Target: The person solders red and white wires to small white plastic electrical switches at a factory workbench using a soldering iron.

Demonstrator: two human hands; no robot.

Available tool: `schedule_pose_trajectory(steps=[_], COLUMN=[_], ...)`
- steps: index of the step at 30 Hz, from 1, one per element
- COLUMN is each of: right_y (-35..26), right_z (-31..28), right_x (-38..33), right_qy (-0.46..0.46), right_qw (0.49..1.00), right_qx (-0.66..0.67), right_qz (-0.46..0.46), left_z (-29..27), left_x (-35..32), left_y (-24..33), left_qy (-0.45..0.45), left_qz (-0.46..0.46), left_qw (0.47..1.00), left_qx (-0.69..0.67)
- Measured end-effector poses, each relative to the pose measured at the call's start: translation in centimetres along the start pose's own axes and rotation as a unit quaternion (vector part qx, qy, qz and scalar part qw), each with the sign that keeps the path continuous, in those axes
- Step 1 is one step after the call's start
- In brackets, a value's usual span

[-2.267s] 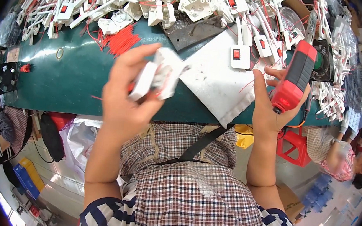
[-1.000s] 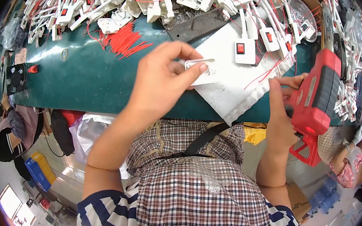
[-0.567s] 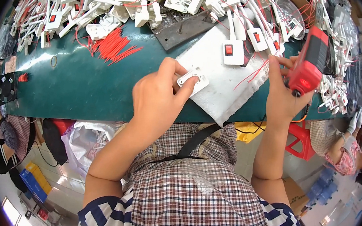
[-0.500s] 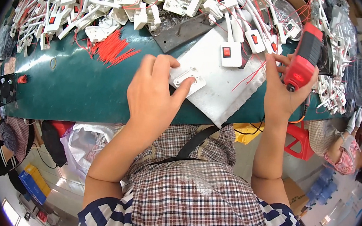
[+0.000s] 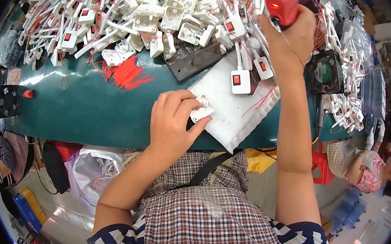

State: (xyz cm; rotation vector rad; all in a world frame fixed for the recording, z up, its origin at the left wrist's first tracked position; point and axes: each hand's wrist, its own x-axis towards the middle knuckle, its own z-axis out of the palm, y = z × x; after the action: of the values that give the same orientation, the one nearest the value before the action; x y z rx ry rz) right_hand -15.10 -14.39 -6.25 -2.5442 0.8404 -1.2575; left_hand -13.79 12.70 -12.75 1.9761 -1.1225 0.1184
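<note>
A small white plastic housing [image 5: 202, 109] with its hollow side up rests at the left edge of a white padded sheet [image 5: 225, 127]. My left hand [image 5: 172, 117] is closed on it, thumb at the near edge and fingers at the far side. My right hand [image 5: 295, 40], stretched far forward over the parts pile, grips a red-and-black handheld power tool [image 5: 282, 7]; the tool is partly cut off and blurred. Beyond the sheet's middle lies a white switch box with a red rocker [image 5: 240, 82], its white stem pointing away from me.
A heap of white housings and switch boxes [image 5: 172, 16] with red wires covers the back. Cut red wires [image 5: 127, 74] lie on the green table [image 5: 88, 111]. A dark metal block [image 5: 191, 63] touches the sheet; a black fan [image 5: 325, 72] stands right. Another person [image 5: 365, 169] sits at right.
My right hand has carried the power tool forward and left, over the heap. The housing in my left hand has been turned and now shows its hollow side. The whole view has shifted slightly.
</note>
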Motion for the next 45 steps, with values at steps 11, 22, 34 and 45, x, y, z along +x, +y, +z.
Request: schedule_pose_trajectory(steps=[11, 22, 34, 45], right_y=[1.5, -1.0, 0.2, 0.0], right_z=[0.6, -7.5, -14.3, -15.4], right_x=[0.4, -4.5, -9.6, -10.7], right_qy=[0.018, 0.115, 0.069, 0.089], right_qw=[0.995, 0.93, 0.918, 0.917], right_qx=[0.097, 0.291, 0.257, 0.273], right_qz=[0.031, 0.191, 0.296, 0.276], left_z=[-1.6, 6.5, 7.1, -4.3], left_x=[3.2, 24.5, 33.6, 26.9], left_y=[-0.1, -1.4, -2.9, 1.3], left_qy=[0.032, -0.021, -0.152, -0.079], left_qz=[0.019, 0.268, 0.149, -0.117], left_qw=[0.999, 0.957, 0.957, 0.927], left_qx=[-0.003, 0.111, -0.197, -0.349])
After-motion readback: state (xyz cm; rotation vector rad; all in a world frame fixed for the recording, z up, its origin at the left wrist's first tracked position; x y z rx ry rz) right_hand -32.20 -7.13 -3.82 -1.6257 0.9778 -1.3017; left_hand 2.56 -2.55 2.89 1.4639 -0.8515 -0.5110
